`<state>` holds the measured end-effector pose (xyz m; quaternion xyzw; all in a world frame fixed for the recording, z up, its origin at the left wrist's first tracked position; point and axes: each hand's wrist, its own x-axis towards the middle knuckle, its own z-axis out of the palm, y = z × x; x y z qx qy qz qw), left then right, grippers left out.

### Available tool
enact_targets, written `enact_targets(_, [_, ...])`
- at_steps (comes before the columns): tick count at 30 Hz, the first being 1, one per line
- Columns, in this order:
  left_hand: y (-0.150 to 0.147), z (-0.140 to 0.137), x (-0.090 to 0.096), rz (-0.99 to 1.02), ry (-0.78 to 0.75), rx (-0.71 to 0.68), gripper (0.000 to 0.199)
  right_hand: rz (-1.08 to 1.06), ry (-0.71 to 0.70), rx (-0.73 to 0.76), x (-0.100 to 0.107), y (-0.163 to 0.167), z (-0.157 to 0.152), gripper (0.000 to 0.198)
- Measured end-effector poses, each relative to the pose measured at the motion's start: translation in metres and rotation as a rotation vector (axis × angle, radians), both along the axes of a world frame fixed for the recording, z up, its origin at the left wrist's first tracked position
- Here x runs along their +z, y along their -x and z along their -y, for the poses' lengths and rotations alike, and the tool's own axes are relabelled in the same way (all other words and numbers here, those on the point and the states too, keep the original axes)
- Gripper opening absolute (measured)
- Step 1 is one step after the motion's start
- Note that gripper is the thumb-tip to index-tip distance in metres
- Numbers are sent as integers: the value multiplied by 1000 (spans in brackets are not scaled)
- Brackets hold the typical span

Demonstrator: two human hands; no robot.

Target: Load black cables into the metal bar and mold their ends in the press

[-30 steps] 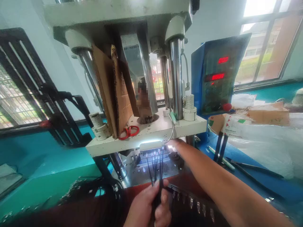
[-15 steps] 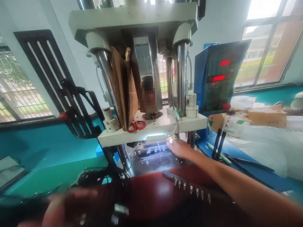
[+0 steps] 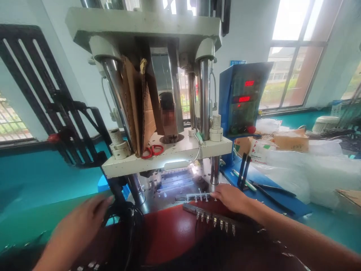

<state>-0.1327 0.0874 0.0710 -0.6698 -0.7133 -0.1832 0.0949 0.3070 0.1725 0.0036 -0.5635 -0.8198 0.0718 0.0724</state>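
My right hand (image 3: 229,197) pinches one end of a dark metal bar (image 3: 182,198) that carries a row of white plastic pieces (image 3: 200,197). This bar is just in front of the press bed (image 3: 152,192). A second dark bar (image 3: 189,208), with several small metal clips (image 3: 216,221) along it, lies nearer me on the red table surface (image 3: 166,233). Over at the left, my left hand (image 3: 84,214) hovers beside black cables (image 3: 131,214). Its fingers stretch forward, slightly blurred, and nothing shows in them. Under the press plate, a lit mould (image 3: 176,178) sits on the bed.
Red-handled scissors (image 3: 152,151) and folded cardboard (image 3: 138,109) rest on the press plate (image 3: 169,158). Right of the press stands a blue control box (image 3: 239,101) with red digits. Dark pliers (image 3: 275,192) lie on a blue surface, with plastic bags (image 3: 299,165) behind.
My right hand has come out from under the press plate toward me, now with the bar and white pieces. My left hand has risen from the bottom edge. The view has turned right.
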Motion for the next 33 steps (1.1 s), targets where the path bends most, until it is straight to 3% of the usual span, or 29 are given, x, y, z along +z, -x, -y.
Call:
enact_targets(2, [-40, 5, 7, 59, 59, -344, 32, 45, -17, 30, -1, -5, -3, 40])
enact_targets(3, [-58, 4, 7, 78, 175, -527, 30, 66, -31, 43, -1, -6, -4, 38])
enact_targets(5, [-81, -3, 0, 98, 350, -649, 29, 96, -59, 66, -1, -5, -5, 34])
enact_targets(8, [-92, -23, -18, 72, 470, -607, 29, 107, -82, 87, -2, -3, -4, 27])
enact_targets(14, [-129, -67, -32, 86, 364, -695, 19, 13, -91, 88, 5, 0, 3, 23])
enact_targets(17, [-150, -88, -43, 90, 336, -738, 32, -86, -94, 108, 11, 15, 7, 21])
enact_targets(20, [-159, -105, -61, 75, 336, -728, 22, -177, -81, 140, 11, 34, 8, 15])
enact_targets(22, [-160, -112, -71, 64, 341, -712, 16, -223, -64, 154, 10, 42, 5, 11])
enact_targets(25, [-161, -116, -81, 51, 352, -689, 22, -275, -33, 172, 9, 45, 2, 17])
enact_targets(33, [-164, -115, -85, 7, 361, -654, 24, -316, -43, 165, 15, 42, 8, 25])
